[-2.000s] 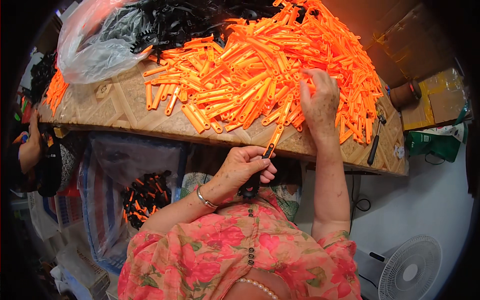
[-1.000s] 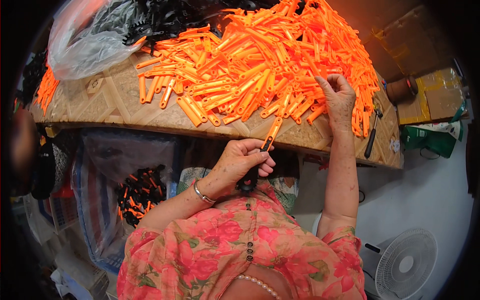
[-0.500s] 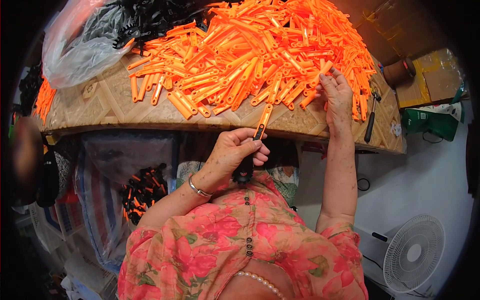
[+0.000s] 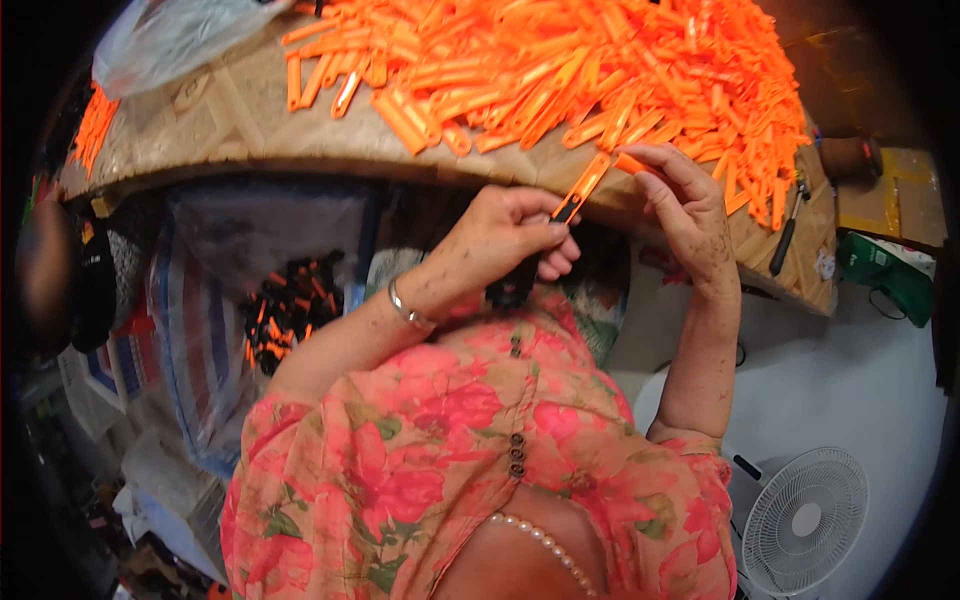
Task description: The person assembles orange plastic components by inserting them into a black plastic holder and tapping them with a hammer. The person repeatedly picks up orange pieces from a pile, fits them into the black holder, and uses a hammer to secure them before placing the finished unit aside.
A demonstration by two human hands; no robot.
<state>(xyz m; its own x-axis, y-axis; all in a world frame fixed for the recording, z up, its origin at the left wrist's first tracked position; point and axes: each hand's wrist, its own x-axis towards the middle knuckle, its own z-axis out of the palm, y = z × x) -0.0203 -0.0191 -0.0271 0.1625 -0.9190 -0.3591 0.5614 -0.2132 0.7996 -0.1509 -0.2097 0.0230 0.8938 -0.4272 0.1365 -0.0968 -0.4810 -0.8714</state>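
My left hand point(image 4: 492, 238) is closed around a black plastic tool part point(image 4: 513, 286) with a toothed lower end, most of it hidden by the fingers. From its upper end sticks a slim orange plastic handle piece point(image 4: 588, 182), tilted up to the right. My right hand point(image 4: 694, 222) pinches another orange handle piece point(image 4: 630, 163) between thumb and fingers, close beside the upper tip of the first. Whether the two touch, I cannot tell. Behind both hands a large heap of orange handle pieces point(image 4: 560, 85) covers much of the table point(image 4: 230, 115).
Below the table at left, a striped bag point(image 4: 190, 310) holds finished-looking black and orange parts point(image 4: 290, 312). A clear plastic bag point(image 4: 170, 50) lies at the far left. A black-handled tool point(image 4: 787, 240) rests near the right edge, and a white fan point(image 4: 805, 520) stands lower right.
My right hand has come back from the heap toward the left hand, bringing an orange handle piece. My left hand has risen slightly rightward, and its part now tilts more. The view has shifted.
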